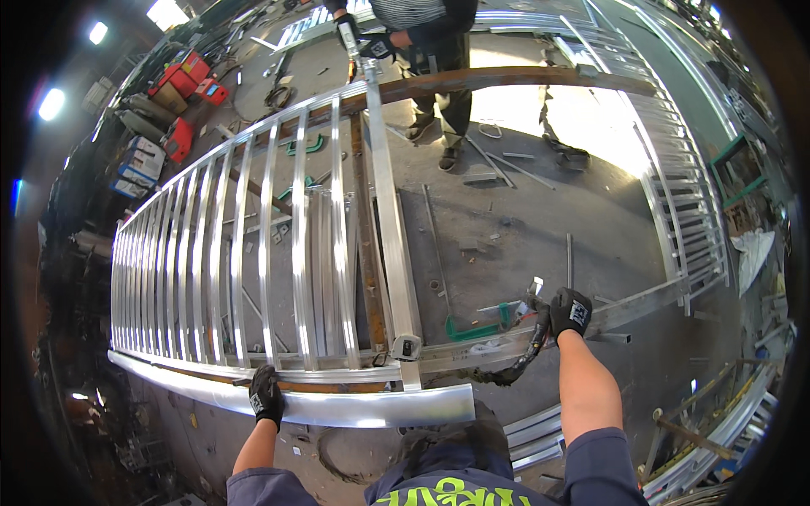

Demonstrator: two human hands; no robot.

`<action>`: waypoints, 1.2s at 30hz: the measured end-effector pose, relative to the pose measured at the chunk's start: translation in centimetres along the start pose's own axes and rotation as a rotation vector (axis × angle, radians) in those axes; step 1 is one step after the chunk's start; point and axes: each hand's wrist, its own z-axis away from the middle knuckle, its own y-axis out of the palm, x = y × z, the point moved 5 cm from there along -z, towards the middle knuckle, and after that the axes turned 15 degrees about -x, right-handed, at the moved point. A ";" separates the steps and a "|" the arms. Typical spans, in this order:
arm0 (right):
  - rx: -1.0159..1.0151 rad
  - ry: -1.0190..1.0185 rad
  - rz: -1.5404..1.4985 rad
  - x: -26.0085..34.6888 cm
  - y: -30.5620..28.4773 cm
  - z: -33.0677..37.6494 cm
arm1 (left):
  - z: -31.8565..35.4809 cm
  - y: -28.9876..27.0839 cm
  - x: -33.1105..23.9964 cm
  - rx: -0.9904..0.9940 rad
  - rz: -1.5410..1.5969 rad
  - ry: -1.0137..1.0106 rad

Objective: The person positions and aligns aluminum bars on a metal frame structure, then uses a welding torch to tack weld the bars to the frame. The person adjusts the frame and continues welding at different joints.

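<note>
My left hand (267,395), in a black glove, grips the upper edge of a wide, smooth silver metal rail (371,408) along the near side of a barred metal panel (268,244). My right hand (571,312), also gloved, is closed at the dark handle of what looks like a welding torch (538,317). Its black cable (499,374) curves down to the left over a long metal beam (633,305); part of the grip is hidden by the glove. A small grey box-like device (407,347) sits on the near end of a square metal post (384,185).
Across the frame stands another person (443,67), gloved hands on a tool (350,40) at the post's far end. Green clamps (477,327) sit below beam height. Metal offcuts (481,174) litter the floor. Red machines (179,139) stand left; another barred panel (682,190) lies right.
</note>
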 end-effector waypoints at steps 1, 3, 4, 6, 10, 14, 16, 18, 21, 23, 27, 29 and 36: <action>0.038 0.017 0.024 0.9 -0.9 -0.2 | 0.4 0.0 0.3 -0.008 -0.001 -0.014; 0.050 0.034 0.026 0.5 -0.7 -0.1 | 0.5 0.1 0.5 -0.017 0.008 -0.023; 0.057 0.041 0.026 0.2 -0.5 0.0 | 0.3 0.4 0.6 -0.012 0.014 -0.018; 0.059 0.039 0.024 0.1 -0.3 0.1 | 0.1 0.4 0.6 -0.006 0.017 -0.015; 0.064 0.035 0.051 -0.1 0.1 0.1 | 0.3 0.3 0.6 0.000 -0.014 0.027; 0.083 0.023 0.074 0.2 0.2 0.1 | 0.2 0.1 0.2 -0.004 0.007 0.033; 0.097 0.029 0.074 0.3 0.0 0.1 | 0.1 0.1 0.2 -0.003 0.001 0.040; 0.090 0.032 0.068 0.2 0.0 0.1 | -0.1 0.2 0.1 -0.003 -0.008 0.040; 0.071 0.036 0.045 0.1 0.2 0.2 | -0.2 0.3 0.1 -0.002 0.005 0.045; 0.078 0.047 0.028 0.1 0.1 0.2 | 0.0 0.1 0.2 -0.009 0.000 0.030; -0.029 -0.014 0.033 0.0 0.2 0.2 | 0.0 0.2 -0.2 -0.001 0.009 0.009; -0.009 -0.010 0.061 0.0 0.2 0.3 | 0.0 0.1 -0.2 0.000 0.011 0.011; -0.016 -0.020 0.051 -0.2 0.6 0.5 | 0.0 0.1 -0.2 0.000 -0.004 0.036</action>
